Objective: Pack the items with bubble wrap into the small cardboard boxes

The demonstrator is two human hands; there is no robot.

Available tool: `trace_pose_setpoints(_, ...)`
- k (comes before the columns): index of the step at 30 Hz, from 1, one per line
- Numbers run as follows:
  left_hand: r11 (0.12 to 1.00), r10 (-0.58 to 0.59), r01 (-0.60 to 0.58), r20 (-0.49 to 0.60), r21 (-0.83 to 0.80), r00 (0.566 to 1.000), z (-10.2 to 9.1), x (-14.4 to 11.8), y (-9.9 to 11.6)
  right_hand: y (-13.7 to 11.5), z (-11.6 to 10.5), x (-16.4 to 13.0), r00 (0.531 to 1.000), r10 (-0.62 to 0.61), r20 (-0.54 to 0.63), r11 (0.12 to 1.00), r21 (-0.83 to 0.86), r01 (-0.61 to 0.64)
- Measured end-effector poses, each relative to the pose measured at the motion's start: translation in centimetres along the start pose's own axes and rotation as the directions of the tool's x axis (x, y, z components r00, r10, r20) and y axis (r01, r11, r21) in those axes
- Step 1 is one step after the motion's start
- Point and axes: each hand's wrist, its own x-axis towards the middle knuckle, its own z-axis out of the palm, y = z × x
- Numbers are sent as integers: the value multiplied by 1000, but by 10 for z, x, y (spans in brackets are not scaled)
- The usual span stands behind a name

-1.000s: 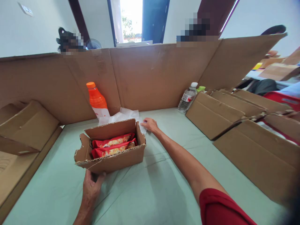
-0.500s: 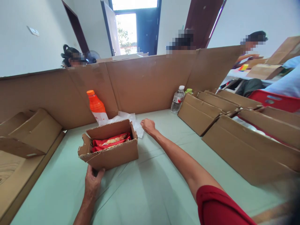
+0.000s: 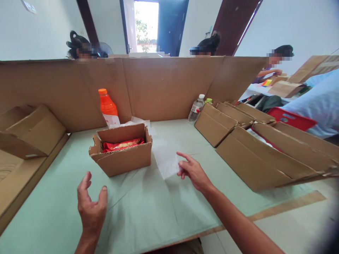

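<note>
the left hand (image 3: 91, 206) has let go of the near corner of the small open brown cardboard box (image 3: 122, 153) it was gripping half a second ago and now hangs free, fingers spread and holding nothing, just near and left of the box. the right hand (image 3: 192, 171) has come back from the far side of the box with a thin, see-through white plastic sheet (image 3: 166, 160) pinched at its fingertips, so the packing looks to be turning from the box to the sheet. the box sits on the pale green tabletop (image 3: 148, 215), red snack packets (image 3: 122, 145) inside, left of the sheet, apart from both hands.
</note>
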Motion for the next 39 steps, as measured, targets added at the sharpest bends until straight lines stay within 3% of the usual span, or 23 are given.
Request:
trace_pose_setpoints(2,979,202,-202,158,-18,967,-5,-23,17,20,-2,-34,997,77,-22,987,146,-73)
trace_pose_setpoints(3,954,300,-295,275,-61,913,-4,-35,24,30,-2,-47,993,111,-34,976,191,-102)
trace_pose_setpoints(6,876,467,-440,567,-195,678,7,-61,40,50,5,-78,981,194,-20,944,275,-181)
trace_pose_setpoints(9,833,517,-484,685,-266,514,21,-75,49,59,11,-98,969,247,34,924,292,-246)
trace_pose_setpoints(11,815,550,-476,697,-329,460,28,-79,52,62,12,-107,962,268,62,915,297,-274)
trace_pose_setpoints(12,818,556,-449,693,-359,459,31,-81,54,63,12,-110,958,276,74,910,301,-285)
trace_pose_setpoints(14,871,489,-331,703,-363,516,37,-83,58,65,11,-114,953,288,91,901,312,-302)
trace_pose_setpoints(16,938,346,-187,734,-293,585,44,-82,62,68,9,-116,957,277,85,897,334,-289)
trace_pose_setpoints(18,975,213,-90,762,-201,611,52,-78,65,71,6,-117,977,213,8,920,334,-203)
trace_pose_setpoints(20,989,139,-53,784,-135,605,61,-72,67,75,2,-120,993,61,-105,975,218,-37)
trace_pose_setpoints(22,996,83,-32,807,-80,585,70,-66,69,77,-2,-121,973,-197,-123,980,-65,190)
trace_pose_setpoints(23,998,63,-31,816,-56,574,73,-64,70,78,-4,-120,940,-336,-63,921,-233,313)
trace_pose_setpoints(25,999,34,-43,827,-12,561,80,-62,72,80,-5,-114,838,-523,154,687,-507,522)
trace_pose_setpoints(27,998,11,-64,825,30,565,84,-63,72,82,-4,-104,751,-555,357,437,-644,628)
trace_pose_setpoints(29,995,-10,-79,820,67,572,85,-64,72,85,-2,-93,720,-514,467,282,-701,656)
trace_pose_setpoints(32,990,59,-138,782,34,621,81,-66,70,90,0,-79,697,-509,505,179,-730,660)
trace_pose_setpoints(35,947,293,-304,672,-105,680,68,-68,71,90,-1,-73,659,-562,500,170,-709,684)
trace_pose_setpoints(37,892,427,-412,641,-185,638,58,-71,73,87,-2,-71,653,-568,501,214,-676,705)
trace_pose_setpoints(39,863,480,-443,667,-243,570,50,-74,74,83,-3,-71,676,-536,505,301,-634,712)
